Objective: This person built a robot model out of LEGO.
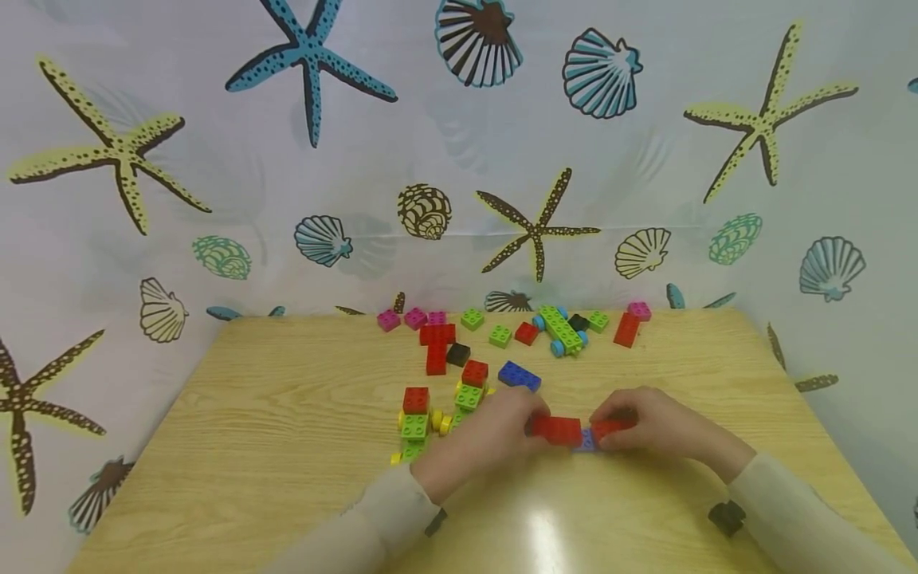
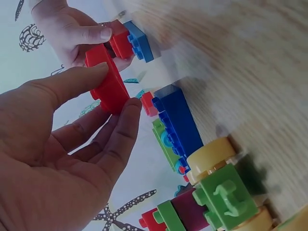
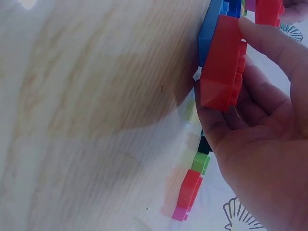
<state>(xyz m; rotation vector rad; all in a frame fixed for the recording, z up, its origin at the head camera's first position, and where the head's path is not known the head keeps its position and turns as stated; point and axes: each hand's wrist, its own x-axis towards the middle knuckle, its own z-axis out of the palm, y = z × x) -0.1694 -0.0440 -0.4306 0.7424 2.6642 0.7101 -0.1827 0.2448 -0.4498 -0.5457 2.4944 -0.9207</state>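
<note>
My left hand pinches a red toy brick between thumb and fingers, in the air in the left wrist view. To its right, my right hand grips a second red brick by its sides. That brick sits at one end of a blue brick, whose studs show beside it in the left wrist view. The left hand's brick overlaps the blue brick's bare end in the head view. Fingers hide part of both red bricks.
Left of my left hand stand two yellow-wheeled toy vehicles, one with a red brick on top. Another blue brick lies just beyond that hand. Farther back are a green car with blue wheels and several loose bricks, before a patterned curtain.
</note>
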